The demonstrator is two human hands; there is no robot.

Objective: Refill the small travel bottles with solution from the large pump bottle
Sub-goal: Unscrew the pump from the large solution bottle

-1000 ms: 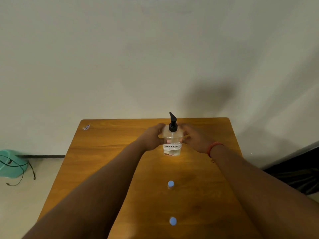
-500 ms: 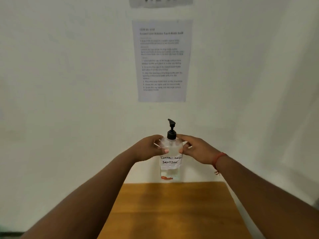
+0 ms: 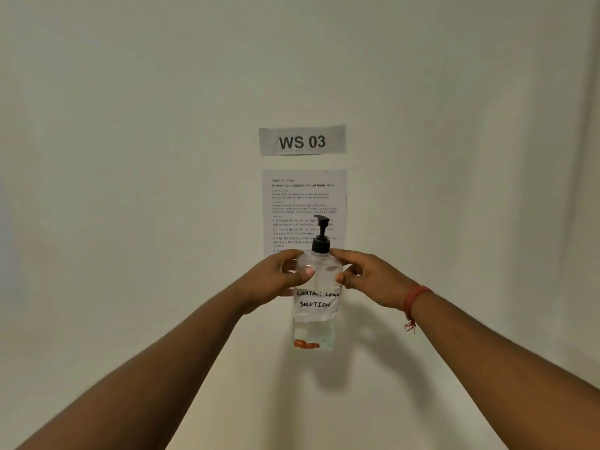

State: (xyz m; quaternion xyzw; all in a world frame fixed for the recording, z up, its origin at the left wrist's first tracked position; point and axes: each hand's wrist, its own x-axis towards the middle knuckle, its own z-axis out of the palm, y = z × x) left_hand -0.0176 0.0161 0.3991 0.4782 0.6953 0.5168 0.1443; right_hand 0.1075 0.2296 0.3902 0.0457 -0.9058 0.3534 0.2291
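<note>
Dim, even light; soft shadows on wall; small print blurry; wide-angle bend at edges.

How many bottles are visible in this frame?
1: the large pump bottle, held upright between the left hand and right hand. The small travel bottles are out of view.

Red thread bracelet, right wrist
</note>
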